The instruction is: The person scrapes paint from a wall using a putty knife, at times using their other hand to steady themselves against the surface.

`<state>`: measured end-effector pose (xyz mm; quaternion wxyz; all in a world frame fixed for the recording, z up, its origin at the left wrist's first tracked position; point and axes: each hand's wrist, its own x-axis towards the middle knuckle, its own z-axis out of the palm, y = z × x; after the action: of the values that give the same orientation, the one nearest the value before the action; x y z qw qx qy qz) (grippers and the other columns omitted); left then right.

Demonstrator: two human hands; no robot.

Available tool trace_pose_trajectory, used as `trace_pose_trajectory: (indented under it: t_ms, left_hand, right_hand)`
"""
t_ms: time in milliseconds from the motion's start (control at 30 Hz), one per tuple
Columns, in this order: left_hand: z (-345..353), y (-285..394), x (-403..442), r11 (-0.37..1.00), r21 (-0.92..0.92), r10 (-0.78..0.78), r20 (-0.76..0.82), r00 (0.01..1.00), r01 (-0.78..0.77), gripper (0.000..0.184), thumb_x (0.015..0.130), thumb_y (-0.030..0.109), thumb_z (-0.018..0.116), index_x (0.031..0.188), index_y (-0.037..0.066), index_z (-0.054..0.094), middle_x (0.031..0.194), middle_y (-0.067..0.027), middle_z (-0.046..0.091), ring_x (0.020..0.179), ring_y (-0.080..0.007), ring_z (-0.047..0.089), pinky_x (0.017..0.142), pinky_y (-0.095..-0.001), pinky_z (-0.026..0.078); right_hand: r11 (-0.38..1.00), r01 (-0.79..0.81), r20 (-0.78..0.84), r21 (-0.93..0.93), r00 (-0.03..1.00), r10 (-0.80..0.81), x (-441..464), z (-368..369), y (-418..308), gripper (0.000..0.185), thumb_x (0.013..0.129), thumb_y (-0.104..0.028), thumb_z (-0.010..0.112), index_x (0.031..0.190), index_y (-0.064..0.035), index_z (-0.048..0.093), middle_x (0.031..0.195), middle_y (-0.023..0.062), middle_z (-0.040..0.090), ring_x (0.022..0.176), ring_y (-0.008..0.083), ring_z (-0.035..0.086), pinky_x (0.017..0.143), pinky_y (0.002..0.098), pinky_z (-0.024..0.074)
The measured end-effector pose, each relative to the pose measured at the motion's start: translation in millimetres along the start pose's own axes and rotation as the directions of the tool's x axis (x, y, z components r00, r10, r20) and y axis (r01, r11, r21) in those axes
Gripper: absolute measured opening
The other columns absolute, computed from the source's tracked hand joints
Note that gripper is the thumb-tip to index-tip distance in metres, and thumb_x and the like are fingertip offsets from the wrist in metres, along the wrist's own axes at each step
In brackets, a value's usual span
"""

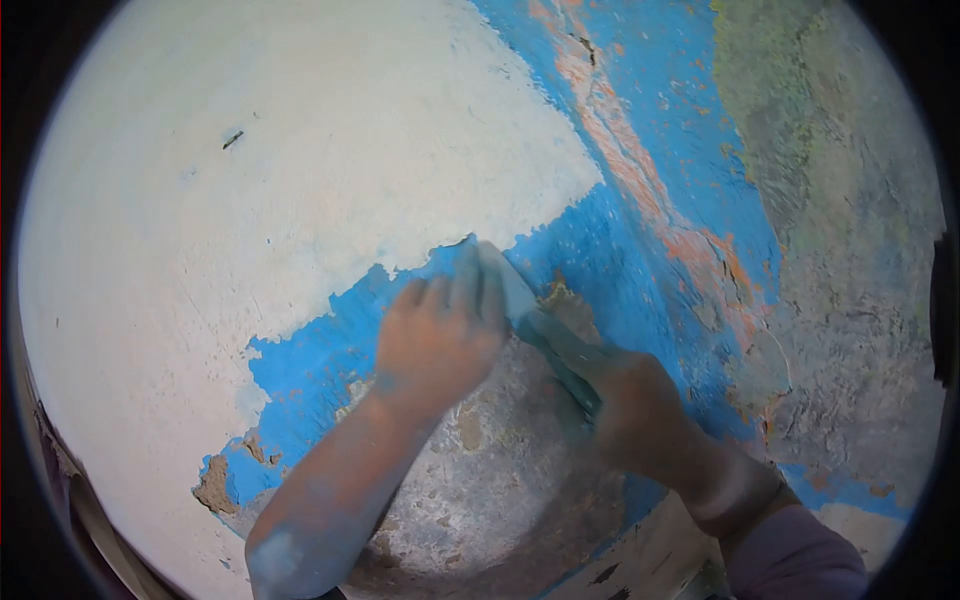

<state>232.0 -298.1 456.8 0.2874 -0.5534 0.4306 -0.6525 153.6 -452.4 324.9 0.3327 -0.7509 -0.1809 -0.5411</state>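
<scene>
My right hand (640,405) is closed around the dark green handle of a putty knife (562,350). Its pale blade slants up and to the left, the tip lying against the wall where the white coat (330,170) meets the blue paint (320,350). Close beside it, my left hand (443,335) has its fingers together on the blade near the tip. The left thumb is hidden from view. Pale dust covers both hands and the left forearm.
Below my hands lies a bare grey, rough patch of wall (475,485). To the right, a cracked strip with orange-pink patches (640,170) runs down through blue paint. Beyond it stands a grey-green flaking surface (835,200). A small dark slit (233,139) marks the white coat.
</scene>
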Motion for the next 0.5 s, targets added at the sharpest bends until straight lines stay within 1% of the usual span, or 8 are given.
trace_pose_trajectory:
  t_ms: [67,133,167,267,367,433,467,500]
  left_hand:
    - [2.2,11.4,-2.7,0.997,-0.057,0.057,-0.001,0.998,-0.057,0.043,0.071,0.020,0.069,0.107,-0.004,0.069,0.116,-0.0206,0.069,0.070,-0.0181,0.066,0.064,-0.0308,0.053]
    - [2.0,6.4,0.8,0.999,-0.022,0.046,-0.002,0.999,-0.046,0.042,0.072,0.018,0.068,0.107,-0.004,0.069,0.115,-0.0207,0.070,0.070,-0.0181,0.067,0.064,-0.0306,0.054]
    - [1.5,3.0,3.7,0.999,0.010,0.045,-0.016,0.999,-0.045,0.040,0.072,0.016,0.067,0.107,-0.004,0.069,0.115,-0.0208,0.070,0.069,-0.0181,0.067,0.063,-0.0304,0.054]
    - [-6.9,-7.8,13.1,0.991,-0.129,-0.038,-0.004,0.999,0.037,0.040,0.072,0.015,0.067,0.107,-0.004,0.069,0.114,-0.0208,0.070,0.070,-0.0184,0.069,0.063,-0.0314,0.055]
    - [-8.2,-2.1,4.2,0.988,-0.157,-0.002,0.014,1.000,0.004,0.041,0.074,0.016,0.069,0.109,-0.004,0.069,0.117,-0.0202,0.070,0.071,-0.0186,0.070,0.062,-0.0326,0.056]
    - [-6.4,3.3,-0.7,0.989,-0.145,0.010,0.023,1.000,-0.007,0.044,0.074,0.018,0.070,0.111,-0.004,0.068,0.119,-0.0195,0.069,0.072,-0.0189,0.070,0.062,-0.0329,0.056]
    - [-5.5,5.7,-2.9,0.990,-0.138,0.030,0.031,0.999,-0.025,0.047,0.074,0.021,0.072,0.114,-0.004,0.067,0.121,-0.0189,0.069,0.072,-0.0192,0.070,0.062,-0.0332,0.056]
    - [-6.3,5.8,-2.7,0.989,-0.145,0.035,0.042,0.999,-0.029,0.047,0.074,0.021,0.072,0.114,-0.004,0.067,0.121,-0.0189,0.069,0.072,-0.0192,0.070,0.062,-0.0332,0.056]
  right_hand:
    - [0.998,-0.008,-0.003,0.070,1.000,0.008,-1.7,-3.2,-1.2,0.054,0.092,-0.022,0.063,0.144,-0.0114,0.051,0.069,0.0168,0.064,0.058,0.0373,0.064,0.055,0.0470,0.0512]
    - [0.997,-0.060,0.028,0.052,0.998,0.058,-2.1,-1.4,-0.7,0.057,0.086,-0.008,0.068,0.142,-0.0066,0.055,0.087,0.0197,0.070,0.065,0.0355,0.068,0.060,0.0387,0.0539]
    - [0.996,-0.065,0.030,0.060,0.998,0.063,2.7,0.9,-0.2,0.057,0.086,-0.008,0.068,0.142,-0.0066,0.055,0.087,0.0197,0.070,0.065,0.0355,0.068,0.060,0.0387,0.0539]
    - [0.997,-0.063,-0.006,0.037,0.998,0.063,17.2,1.3,1.2,0.055,0.085,-0.005,0.067,0.139,-0.0037,0.057,0.091,0.0196,0.072,0.067,0.0332,0.070,0.062,0.0376,0.0548]
    - [0.981,-0.026,-0.027,0.192,0.999,0.032,7.8,-2.3,5.0,0.055,0.084,-0.004,0.067,0.138,-0.0037,0.058,0.091,0.0189,0.073,0.068,0.0300,0.072,0.063,0.0360,0.0554]
    - [0.983,0.039,-0.100,0.180,0.995,-0.021,-3.2,3.6,7.5,0.055,0.085,-0.012,0.067,0.139,-0.0085,0.058,0.073,0.0172,0.065,0.061,0.0337,0.066,0.056,0.0431,0.0539]
    - [0.982,0.033,-0.095,0.184,0.995,-0.016,-3.0,3.0,5.9,0.055,0.085,-0.012,0.067,0.139,-0.0085,0.058,0.073,0.0172,0.065,0.061,0.0337,0.066,0.056,0.0431,0.0539]
    - [0.988,-0.012,-0.058,0.154,0.998,0.021,-1.4,0.8,1.8,0.055,0.084,-0.006,0.067,0.139,-0.0060,0.058,0.087,0.0180,0.070,0.063,0.0294,0.068,0.060,0.0377,0.0544]
